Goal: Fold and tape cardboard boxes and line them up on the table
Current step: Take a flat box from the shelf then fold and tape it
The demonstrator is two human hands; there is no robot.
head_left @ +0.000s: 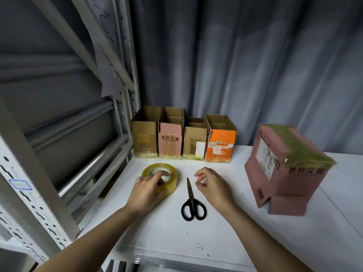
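A row of several small open-topped boxes stands at the back of the white table: a brown box, a pink box, a second brown box and an orange box. A larger pink box, taped across its top with yellowish tape, stands alone at the right with its flaps down. My left hand grips the yellow tape roll, with fingers inside its core. My right hand hovers beside black-handled scissors, fingers loosely curled and holding nothing.
A grey metal shelving rack rises along the table's left side, with a paper sheet hanging from it. A grey curtain hangs behind the table. The table's front edge lies near the bottom of the view.
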